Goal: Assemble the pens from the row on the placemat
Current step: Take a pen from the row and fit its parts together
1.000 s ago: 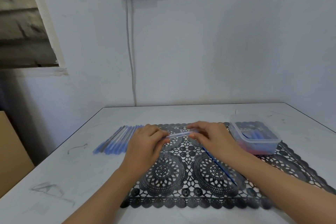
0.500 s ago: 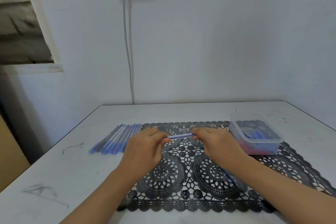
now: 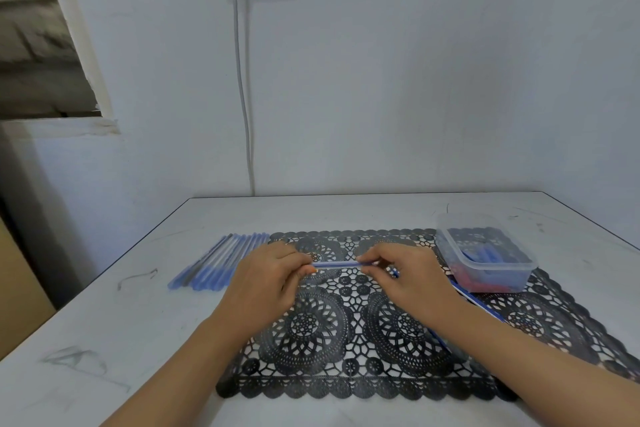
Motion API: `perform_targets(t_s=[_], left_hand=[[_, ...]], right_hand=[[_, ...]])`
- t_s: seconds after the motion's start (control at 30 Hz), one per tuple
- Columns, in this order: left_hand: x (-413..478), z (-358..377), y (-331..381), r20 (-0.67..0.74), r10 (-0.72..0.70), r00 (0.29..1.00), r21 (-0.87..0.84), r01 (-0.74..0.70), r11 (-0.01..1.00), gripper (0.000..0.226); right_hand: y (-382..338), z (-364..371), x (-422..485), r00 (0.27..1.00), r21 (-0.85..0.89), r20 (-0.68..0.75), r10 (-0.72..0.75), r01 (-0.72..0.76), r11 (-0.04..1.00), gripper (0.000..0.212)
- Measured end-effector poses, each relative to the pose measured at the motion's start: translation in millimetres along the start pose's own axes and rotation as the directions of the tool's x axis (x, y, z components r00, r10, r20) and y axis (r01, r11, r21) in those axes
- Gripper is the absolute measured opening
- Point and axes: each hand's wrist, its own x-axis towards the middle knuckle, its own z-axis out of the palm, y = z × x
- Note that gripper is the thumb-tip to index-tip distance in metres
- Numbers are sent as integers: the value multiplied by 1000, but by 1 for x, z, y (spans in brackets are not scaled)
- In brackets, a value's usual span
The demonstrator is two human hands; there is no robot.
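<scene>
Head view: left hand (image 3: 266, 282) and right hand (image 3: 407, 279) pinch one pen (image 3: 337, 264) over the placemat (image 3: 346, 388), likely mid-assembly, needing a straight push together next.

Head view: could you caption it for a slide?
Left hand and right hand pinch the ends of a blue pen over the black placemat.

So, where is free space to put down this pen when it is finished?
Free: the white table behind the black lace placemat, and at its near-left corner, in front of the row of blue pens. Crowded: the mat's right side, with the clear plastic box and a loose blue pen.
</scene>
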Motion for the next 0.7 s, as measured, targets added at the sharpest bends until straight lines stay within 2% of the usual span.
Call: perform_targets(t_s=[0.17,0.3,0.4,0.5,0.7], left_hand=[[2,-4,2,-46,47,998,10,-46,999,38],[3,-5,-1,-75,55,996,18,-53,998,52],[1,-2,-6,-69,45,997,49,-41,998,49],[0,-2,-8,-68,36,997,59,-32,998,40],[2,-4,-5,-63,74,995,61,-70,996,52]], right_hand=[[-6,2,-1,999,-51,-43,1,-3,999,34],[-3,4,-4,998,-164,56,-16,25,986,42],[-4,7,-6,997,-188,68,-28,41,981,45],[-4,10,-5,996,-210,-13,-85,80,974,40],[0,7,-3,978,-187,-168,-124,91,978,22]])
